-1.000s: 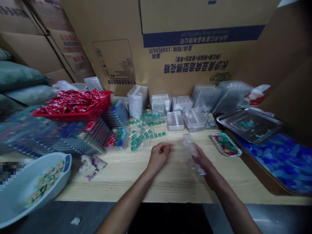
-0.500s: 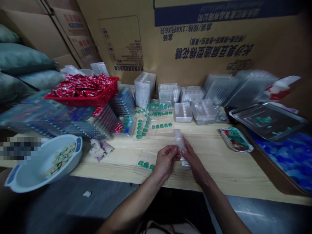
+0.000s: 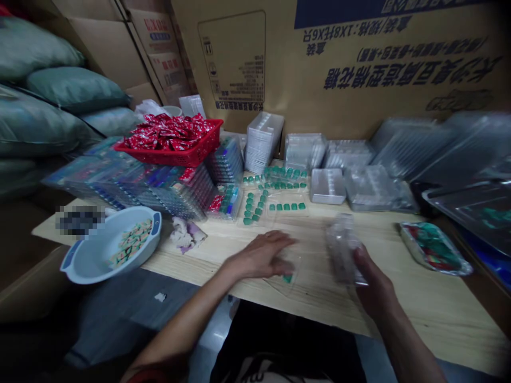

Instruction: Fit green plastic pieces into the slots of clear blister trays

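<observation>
Left hand (image 3: 261,256) open and flat, no grip, fingers (image 3: 285,242) stretched out above a clear tray (image 3: 288,284) near the front edge of the bench (image 3: 399,308). In this tray, just by the fingertips, only one green piece (image 3: 287,278) visible; the rest of the tray partly hidden under the hand. Right hand (image 3: 375,276) closed on the lower end of a second clear tray (image 3: 341,250), holding it up above the bench, with motion blur, so the exact finger position not easy to tell.

Farther toward the back edge, around the middle of the bench, green pieces (image 3: 251,207) lying in rows in more clear trays: this part looking mostly filled, the tray under the left hand almost bare. Along the back edge, a stack of empty trays (image 3: 261,143). Toward the left end, a red basket (image 3: 171,141) of red sachets and a pale blue basin (image 3: 115,244). Toward the right end, a foil dish (image 3: 433,250).
</observation>
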Demonstrator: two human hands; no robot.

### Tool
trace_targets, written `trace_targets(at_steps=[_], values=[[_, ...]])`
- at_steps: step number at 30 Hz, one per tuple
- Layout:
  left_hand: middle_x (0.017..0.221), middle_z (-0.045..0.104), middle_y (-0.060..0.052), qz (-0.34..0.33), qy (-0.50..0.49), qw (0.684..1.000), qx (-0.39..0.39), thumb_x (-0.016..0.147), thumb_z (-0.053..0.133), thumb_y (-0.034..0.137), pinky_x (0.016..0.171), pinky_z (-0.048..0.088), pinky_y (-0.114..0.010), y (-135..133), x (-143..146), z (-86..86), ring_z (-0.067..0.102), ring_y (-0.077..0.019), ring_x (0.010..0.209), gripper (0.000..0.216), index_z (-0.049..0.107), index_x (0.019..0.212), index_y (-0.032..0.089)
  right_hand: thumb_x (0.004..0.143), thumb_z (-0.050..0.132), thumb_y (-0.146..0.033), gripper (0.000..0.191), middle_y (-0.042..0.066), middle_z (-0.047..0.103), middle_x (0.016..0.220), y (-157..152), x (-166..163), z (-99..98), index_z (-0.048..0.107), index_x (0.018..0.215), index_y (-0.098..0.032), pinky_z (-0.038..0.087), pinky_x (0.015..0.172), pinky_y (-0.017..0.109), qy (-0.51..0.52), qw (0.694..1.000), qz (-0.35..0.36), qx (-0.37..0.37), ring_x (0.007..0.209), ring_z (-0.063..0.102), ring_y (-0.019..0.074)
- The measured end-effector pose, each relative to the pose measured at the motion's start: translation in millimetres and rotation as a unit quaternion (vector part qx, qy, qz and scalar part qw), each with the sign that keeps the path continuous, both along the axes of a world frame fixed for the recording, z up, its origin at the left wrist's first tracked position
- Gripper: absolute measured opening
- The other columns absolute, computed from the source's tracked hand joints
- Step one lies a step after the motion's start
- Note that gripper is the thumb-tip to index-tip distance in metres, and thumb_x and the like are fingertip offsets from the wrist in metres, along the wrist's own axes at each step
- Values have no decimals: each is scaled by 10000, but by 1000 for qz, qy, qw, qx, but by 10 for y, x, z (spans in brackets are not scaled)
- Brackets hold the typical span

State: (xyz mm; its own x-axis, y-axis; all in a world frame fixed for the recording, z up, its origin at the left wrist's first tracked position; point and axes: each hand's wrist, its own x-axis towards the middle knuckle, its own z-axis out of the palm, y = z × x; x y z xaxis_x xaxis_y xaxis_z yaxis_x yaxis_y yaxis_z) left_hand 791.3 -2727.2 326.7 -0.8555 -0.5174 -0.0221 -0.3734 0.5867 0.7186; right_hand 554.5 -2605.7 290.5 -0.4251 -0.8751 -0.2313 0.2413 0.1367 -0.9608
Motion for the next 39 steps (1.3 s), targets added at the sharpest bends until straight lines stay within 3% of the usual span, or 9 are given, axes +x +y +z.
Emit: trace_targets(at_steps=[4, 11, 16, 20, 25, 29, 33, 36, 39], values=[[1554, 386, -123, -66, -116, 991, 7, 527, 907, 266, 1151, 211, -505, -195, 420, 4, 213, -371, 1480, 1056, 420, 1464, 312, 795, 613, -622, 658, 2, 564, 1426, 4, -58, -27, 558, 1367, -302, 359, 1149, 485, -25, 999, -14, 13, 1406, 398, 332], [1416, 453, -183, -66, -127, 988, -63, 515, 873, 355, 1038, 361, -460, -79, 490, -44, 462, -390, 1267, 1163, 306, 1525, 245, 808, 614, -586, 627, -18, 552, 1437, -2, -37, -11, 567, 1361, -293, 316, 1186, 471, -33, 999, -10, 9, 1407, 400, 320], [1475, 417, -169, -35, -105, 992, -64, 515, 845, 380, 1102, 279, -506, 147, 517, 92, 423, -392, 1304, 1224, 212, 1555, 259, 798, 612, -606, 604, 18, 680, 1272, 18, -79, -51, 620, 1309, -284, 443, 1092, 492, -42, 999, -18, 9, 1293, 532, 356], [1512, 391, -173, 55, -81, 993, -69, 550, 837, 451, 1124, 246, -515, 17, 494, 194, 386, -388, 1352, 1209, 197, 1555, 247, 772, 638, -606, 588, 37, 720, 1188, -5, -103, -61, 662, 1257, -275, 494, 1035, 507, -66, 997, -33, 13, 1202, 601, 372], [1436, 464, -227, 288, -122, 937, -156, 656, 763, 549, 1062, 324, -482, -769, 189, 249, 438, -408, 1309, 1114, 212, 1544, 163, 788, 618, -602, 575, 46, 725, 1175, -53, -5, 5, 668, 1246, -257, 492, 1037, 514, -61, 998, -32, -4, 1199, 606, 363], [1380, 529, -221, 347, -87, 923, -143, 570, 848, 500, 1042, 349, -463, -1030, -186, 247, 451, -409, 1293, 991, 462, 1411, 144, 827, 537, -652, 620, 60, 683, 1261, -48, 157, 108, 640, 1286, -248, 469, 1048, 549, -76, 997, -3, -12, 1271, 550, 364], [979, 700, -112, 286, 200, 932, 98, 763, 704, 539, 800, 484, -332, -413, -603, 190, 638, -225, 889, 439, 706, 982, 158, 862, 526, -653, 683, -10, 448, 1521, -86, 279, 139, 465, 1449, -309, 269, 1201, 499, 40, 996, 31, -70, 1452, 326, 274], [690, 648, -30, 220, 308, 829, 412, 679, 797, 515, 602, 473, -255, 162, -825, 137, 580, -120, 591, 415, 699, 816, 135, 876, 530, -649, 736, -26, 306, 1600, -128, 309, 84, 343, 1513, -329, 154, 1237, 461, 111, 989, 50, -90, 1489, 237, 226], [628, 621, 9, 253, 362, 718, 537, 537, 916, 376, 565, 470, -208, 427, -940, 98, 558, -73, 526, 417, 692, 780, 121, 881, 498, -673, 734, -22, 290, 1607, -135, 313, 6, 336, 1513, -337, 148, 1237, 458, 112, 987, 55, -98, 1493, 226, 222]])
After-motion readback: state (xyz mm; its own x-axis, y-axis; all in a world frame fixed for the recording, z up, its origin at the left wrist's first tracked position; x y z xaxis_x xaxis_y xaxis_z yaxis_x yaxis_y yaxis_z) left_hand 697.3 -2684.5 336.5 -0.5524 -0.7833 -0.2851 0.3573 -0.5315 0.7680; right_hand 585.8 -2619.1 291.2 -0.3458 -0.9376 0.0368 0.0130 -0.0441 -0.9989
